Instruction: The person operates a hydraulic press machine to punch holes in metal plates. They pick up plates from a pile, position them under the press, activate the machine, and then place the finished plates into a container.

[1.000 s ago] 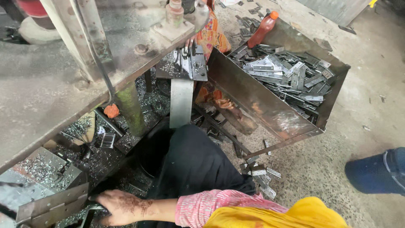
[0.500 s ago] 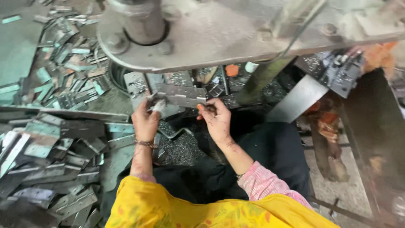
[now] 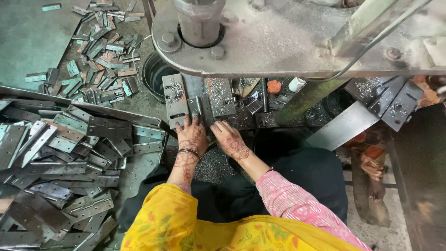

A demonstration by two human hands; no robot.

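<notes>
Both the left hand (image 3: 192,135) and right hand (image 3: 228,138) have lowered flat onto the press bed (image 3: 222,100), side by side.

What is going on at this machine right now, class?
A person seated at a heavy metal press has both hands at its bed. The left hand and right hand press flat on a metal piece under the ram. A tray of flat metal hinge plates lies on the person's left, and more plates lie scattered on the floor beyond.

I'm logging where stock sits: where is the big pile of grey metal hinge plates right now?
In the head view the pile of hinge plates fills a metal tray on the person's left, beside the left hand, which rests at the press bed.
</notes>
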